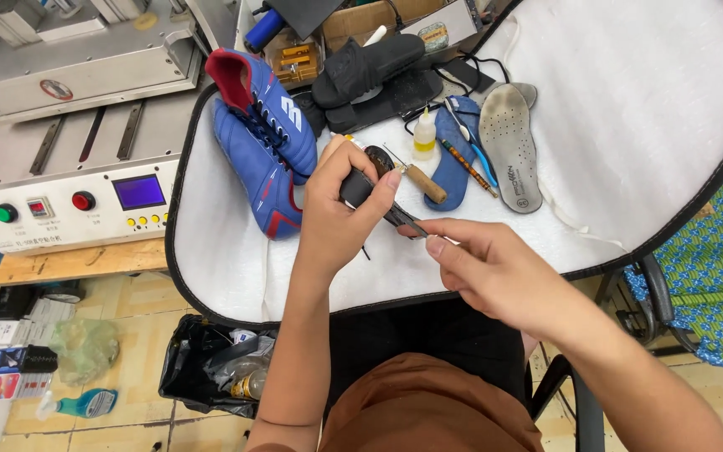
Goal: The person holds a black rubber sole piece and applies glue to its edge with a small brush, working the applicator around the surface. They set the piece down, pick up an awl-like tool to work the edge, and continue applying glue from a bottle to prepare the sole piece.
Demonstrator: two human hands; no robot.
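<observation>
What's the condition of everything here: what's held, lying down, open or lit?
Left hand: gripping a black-handled tool.
Right hand: pinching the tool's metal tip.
Blue shoes: lying on their sides on the white pad, laced.
Grey insole: out of a shoe, lying flat.
Glue bottle: upright, capped.
Awl: lying unused.
Machine screen: lit blue.
Bin bag: open, holding rubbish.

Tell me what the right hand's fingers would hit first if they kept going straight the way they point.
Probably the black-handled tool held in the left hand; the right hand already pinches its tip.
</observation>
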